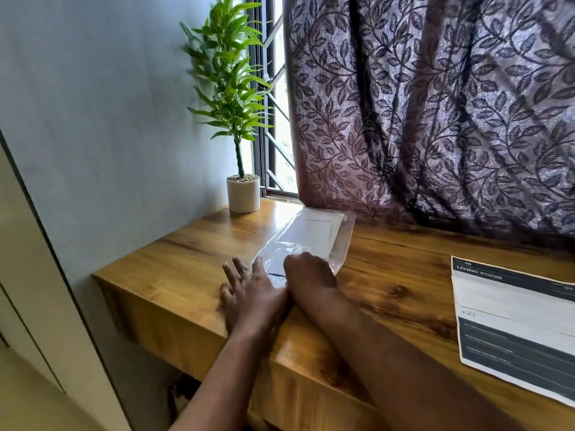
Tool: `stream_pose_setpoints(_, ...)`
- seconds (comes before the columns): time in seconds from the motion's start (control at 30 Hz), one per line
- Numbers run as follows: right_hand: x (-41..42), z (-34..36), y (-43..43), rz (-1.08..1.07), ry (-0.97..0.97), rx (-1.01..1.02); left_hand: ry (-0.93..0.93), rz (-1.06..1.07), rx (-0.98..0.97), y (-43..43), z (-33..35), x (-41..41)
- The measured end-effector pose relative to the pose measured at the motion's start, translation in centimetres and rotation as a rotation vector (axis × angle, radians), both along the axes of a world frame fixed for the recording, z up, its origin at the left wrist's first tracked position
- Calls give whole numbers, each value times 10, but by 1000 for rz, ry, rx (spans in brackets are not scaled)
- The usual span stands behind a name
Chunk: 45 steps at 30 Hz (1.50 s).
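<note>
**Plastic sleeve (311, 237) held down at its near end**

Head view.
- Lies flat on wooden desk (186, 262). Clear, with white sheets (314, 228) inside. Stretches straight away from the grip, far end reaching the hem of the leaf-patterned curtain (435, 119).
- Covered at the near end by right hand (308, 272): knuckles up, fingers curled down onto the plastic and hidden under the hand. Cannot tell whether pinching or only pressing.
- Flanked just left of the grip by left hand (249, 293): palm down on the desk, fingers straight and spread, grasping nothing. Thumb-side edge touching the sleeve's near left corner.
- Forearms touching just behind the grip.

Surroundings, placed from the grip:
- Beyond and to the left: potted plant (242, 194) in a white pot at the desk's far corner, near the sleeve's far end but apart from it.
- Behind the plant: barred window (273, 119).
- Well to the right: printed sheet (513, 321) with dark bands, headed "LIVING ROOM". Flat on the desk, well apart from the sleeve.
- Further left, past the desk edge: pale wall (109, 104).
</note>
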State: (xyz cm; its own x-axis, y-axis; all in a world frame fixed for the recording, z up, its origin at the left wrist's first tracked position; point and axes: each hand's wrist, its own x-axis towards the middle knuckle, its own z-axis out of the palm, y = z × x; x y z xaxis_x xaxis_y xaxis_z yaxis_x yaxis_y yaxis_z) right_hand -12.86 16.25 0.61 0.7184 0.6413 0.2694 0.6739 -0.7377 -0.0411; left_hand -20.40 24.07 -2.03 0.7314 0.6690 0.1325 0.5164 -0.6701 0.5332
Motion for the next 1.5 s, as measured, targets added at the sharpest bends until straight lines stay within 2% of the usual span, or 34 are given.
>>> stream_pose_setpoints(0.07, 3, 0, 1, 50, 16, 29, -20, 14, 10, 0, -1, 1)
stream_pose_setpoints(0.2, 11, -2, 1, 84, 212, -40, -50, 3, 14, 2, -4, 0)
stream_pose_setpoints(0.27, 15, 0, -1, 92, 247, -36, -52, -8, 14, 3, -4, -1)
stream_pose_setpoints(0.33, 15, 3, -3, 102, 167, -13, -53, -12, 16, 3, -4, -1)
stream_pose_setpoints(0.57, -2, 6, 1, 211, -136, -134, -111, 48, 2, 2, -7, 3)
stream_pose_setpoints(0.7, -16, 14, -10, 218, -239, -53, -134, 49, -6, 2, -6, 2)
stream_pose_setpoints(0.83, -33, 25, -24, 255, -262, 115, -177, 21, -13, 2, -8, -1)
stream_pose_setpoints(1.07, -66, 57, -54, 305, -316, 225, -134, -10, 70, 7, -17, 0)
stream_pose_setpoints(1.23, -59, 88, -85, 233, -347, 383, -172, 2, 34, 0, -8, -4)
stream_pose_setpoints(1.5, -27, 128, -160, 118, -397, 683, -114, -7, 96, -4, -5, -7)
